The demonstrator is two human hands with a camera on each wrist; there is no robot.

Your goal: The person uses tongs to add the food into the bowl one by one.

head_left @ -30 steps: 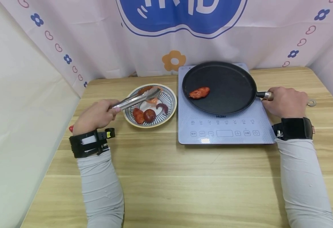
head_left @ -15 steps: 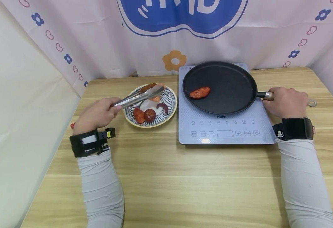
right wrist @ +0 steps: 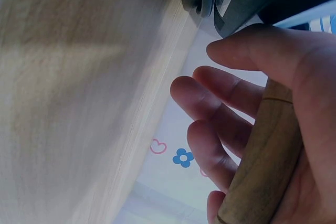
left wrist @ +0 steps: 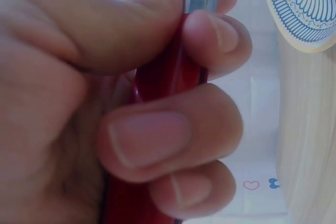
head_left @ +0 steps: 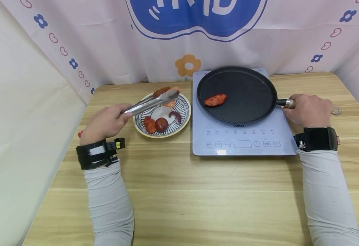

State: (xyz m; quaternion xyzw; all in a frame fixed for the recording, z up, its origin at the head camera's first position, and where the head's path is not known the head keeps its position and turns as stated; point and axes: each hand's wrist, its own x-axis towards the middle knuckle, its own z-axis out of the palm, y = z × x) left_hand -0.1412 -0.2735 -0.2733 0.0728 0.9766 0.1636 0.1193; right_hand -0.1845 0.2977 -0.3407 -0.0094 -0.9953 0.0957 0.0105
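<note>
In the head view my left hand (head_left: pixel 107 121) grips metal tongs (head_left: pixel 150 103), their red handle (left wrist: pixel 168 80) inside the curled fingers in the left wrist view. The tong tips hang over the far side of a patterned plate (head_left: pixel 179 125), with a ridged reddish-brown and orange food piece (head_left: pixel 161 91) at them. On the plate lie a red piece (head_left: pixel 149 125), a round dark-red slice (head_left: pixel 161 124) and a curved purple piece (head_left: pixel 176 116). My right hand (head_left: pixel 310 110) curls round the wooden handle (right wrist: pixel 265 145) of a black frying pan (head_left: pixel 244 95); a reddish chicken wing (head_left: pixel 215 100) lies in it.
The pan sits on a pale induction cooker (head_left: pixel 201 128) with touch controls along its front. All stand on a wooden table (head_left: pixel 179 205). A printed curtain (head_left: pixel 155 58) hangs behind the table's back edge, and a pale wall (head_left: pixel 23 119) is at the left.
The tongs have shifted slightly up and to the right, and the ridged food piece has moved with them toward the plate's far rim. The right hand and pan have stayed put.
</note>
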